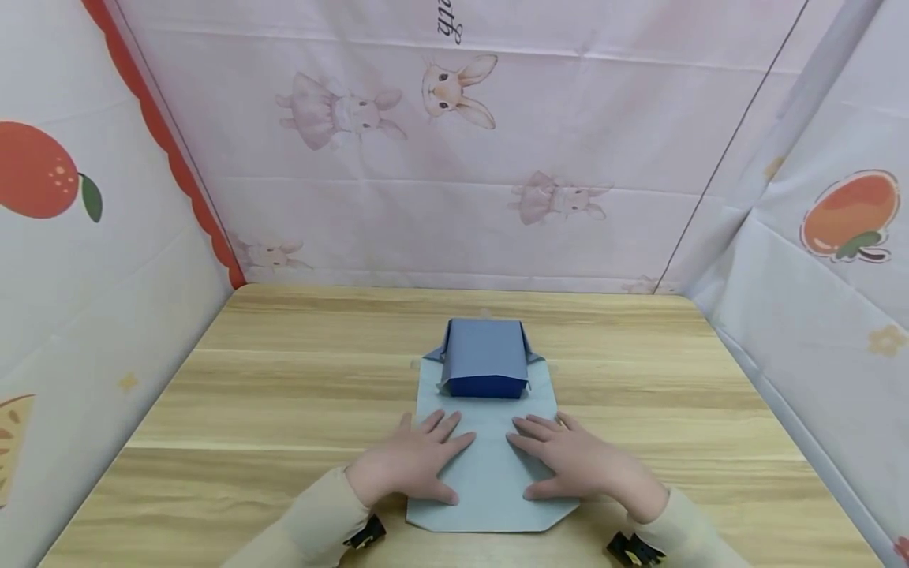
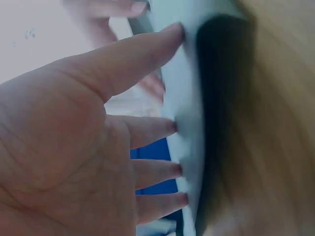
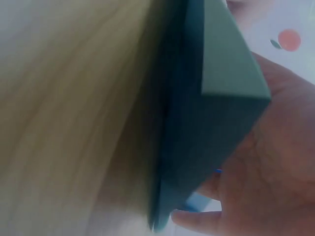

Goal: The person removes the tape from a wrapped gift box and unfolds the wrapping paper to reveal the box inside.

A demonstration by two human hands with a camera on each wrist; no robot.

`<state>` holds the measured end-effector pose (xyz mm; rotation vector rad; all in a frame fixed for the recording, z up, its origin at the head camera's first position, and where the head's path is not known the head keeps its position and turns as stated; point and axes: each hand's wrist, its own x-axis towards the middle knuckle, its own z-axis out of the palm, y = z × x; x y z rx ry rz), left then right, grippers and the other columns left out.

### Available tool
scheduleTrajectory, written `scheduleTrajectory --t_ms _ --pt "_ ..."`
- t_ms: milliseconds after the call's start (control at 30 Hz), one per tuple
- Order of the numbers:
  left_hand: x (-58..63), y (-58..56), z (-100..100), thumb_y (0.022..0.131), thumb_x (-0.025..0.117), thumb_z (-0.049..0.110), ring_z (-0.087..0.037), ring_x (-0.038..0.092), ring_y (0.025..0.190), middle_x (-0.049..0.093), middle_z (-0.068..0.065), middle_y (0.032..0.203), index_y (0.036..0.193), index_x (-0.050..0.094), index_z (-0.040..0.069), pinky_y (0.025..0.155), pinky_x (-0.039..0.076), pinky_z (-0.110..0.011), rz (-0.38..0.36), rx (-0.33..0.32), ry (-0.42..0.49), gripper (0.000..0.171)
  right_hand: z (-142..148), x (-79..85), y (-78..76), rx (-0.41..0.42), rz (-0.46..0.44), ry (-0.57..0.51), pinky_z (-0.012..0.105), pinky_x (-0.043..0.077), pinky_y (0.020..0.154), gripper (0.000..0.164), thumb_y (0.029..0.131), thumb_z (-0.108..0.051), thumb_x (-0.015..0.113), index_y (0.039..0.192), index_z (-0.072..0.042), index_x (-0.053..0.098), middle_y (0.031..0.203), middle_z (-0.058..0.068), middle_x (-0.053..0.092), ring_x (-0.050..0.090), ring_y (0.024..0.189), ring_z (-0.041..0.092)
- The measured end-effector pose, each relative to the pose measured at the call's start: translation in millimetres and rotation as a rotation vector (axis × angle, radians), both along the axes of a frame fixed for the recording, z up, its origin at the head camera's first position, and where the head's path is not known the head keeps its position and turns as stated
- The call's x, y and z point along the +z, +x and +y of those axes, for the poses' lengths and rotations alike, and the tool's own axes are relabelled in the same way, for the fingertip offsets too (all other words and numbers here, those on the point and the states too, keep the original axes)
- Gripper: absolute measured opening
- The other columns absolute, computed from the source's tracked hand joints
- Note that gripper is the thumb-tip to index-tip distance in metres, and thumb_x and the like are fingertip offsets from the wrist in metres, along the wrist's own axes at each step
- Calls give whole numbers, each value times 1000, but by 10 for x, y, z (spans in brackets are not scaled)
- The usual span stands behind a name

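Note:
A long pale blue sheet of paper (image 1: pixel 490 450) lies lengthwise on the table, its near corners cut at a slant. On its far end sits a dark blue box (image 1: pixel 487 387) with a greyer blue paper panel (image 1: pixel 486 347) over its top and flaps sticking out at both sides. My left hand (image 1: pixel 419 459) rests on the sheet's left side, fingers spread. Opposite, my right hand (image 1: pixel 578 461) touches the right side with spread fingers. In the left wrist view, thumb and fingertips meet the paper (image 2: pixel 184 93). The paper's near edge (image 3: pixel 229 64) stands raised above the table in the right wrist view.
The wooden table (image 1: pixel 284 410) extends on both sides of the sheet. Printed cloth walls (image 1: pixel 454 229) enclose it at the back, left and right. Small black devices (image 1: pixel 365 533) sit at both wrists, by the pale sleeves (image 1: pixel 312 513).

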<state>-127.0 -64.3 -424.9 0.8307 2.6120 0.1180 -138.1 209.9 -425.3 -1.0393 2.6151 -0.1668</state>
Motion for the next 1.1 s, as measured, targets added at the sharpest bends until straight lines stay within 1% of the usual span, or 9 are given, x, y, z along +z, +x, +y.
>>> scheduleTrajectory --t_ms 67,133,267,400,567,733,800,967,1100 --pt "0 -3 75 81 65 65 -32 19 151 21 -6 163 153 30 30 113 19 -69 4 -10 -3 87 -63 0 -5 17 10 20 66 24 113 78 86 -58 63 149 -18 41 158 9 34 31 146 33" --pt "-5 -10 125 81 64 67 -31 18 151 18 -5 164 154 28 30 114 20 -67 2 -17 -3 89 -106 14 -5 27 0 21 67 23 112 80 85 -58 64 150 -18 39 159 9 32 29 147 34" --pt "-32 -40 115 80 63 69 -30 16 152 16 -4 165 155 26 30 113 19 -68 6 -30 -2 93 -101 26 1 18 -19 10 69 23 111 84 84 -58 66 152 -18 36 160 10 29 27 147 37" --pt "-66 -68 -27 77 63 72 -31 15 152 16 -4 165 155 24 28 111 18 -71 32 -28 2 98 16 4 8 -11 -12 -11 72 24 108 88 83 -59 66 153 -16 33 161 12 27 25 147 38" --pt "-97 -93 -268 75 63 72 -34 15 151 16 -5 165 156 24 25 110 15 -74 40 12 28 102 200 -26 8 -55 -24 -31 74 23 106 90 83 -59 65 154 -17 31 162 12 24 23 148 40" --pt "-57 -114 -477 76 67 66 -34 16 151 17 -6 164 155 26 22 109 14 -75 20 71 55 99 331 -13 18 -85 -38 -43 75 21 106 89 82 -59 66 153 -19 32 162 13 24 21 148 41" --pt "-41 -120 -538 78 67 64 -35 16 151 18 -7 164 155 27 21 109 14 -75 19 82 54 98 370 8 29 -99 -42 -47 75 20 106 87 82 -58 67 153 -19 33 161 13 25 22 147 42" --pt "-25 -132 -596 78 68 63 -34 16 151 18 -7 164 155 27 20 111 13 -74 4 99 48 97 435 35 55 -123 -37 -55 75 21 106 86 82 -57 67 151 -17 36 160 14 28 25 146 42" --pt "-15 -132 -589 77 68 64 -31 16 152 18 -4 164 155 27 22 112 12 -72 -1 112 42 98 452 9 47 -126 -36 -60 74 23 106 86 82 -58 67 151 -17 36 160 13 29 25 146 42"
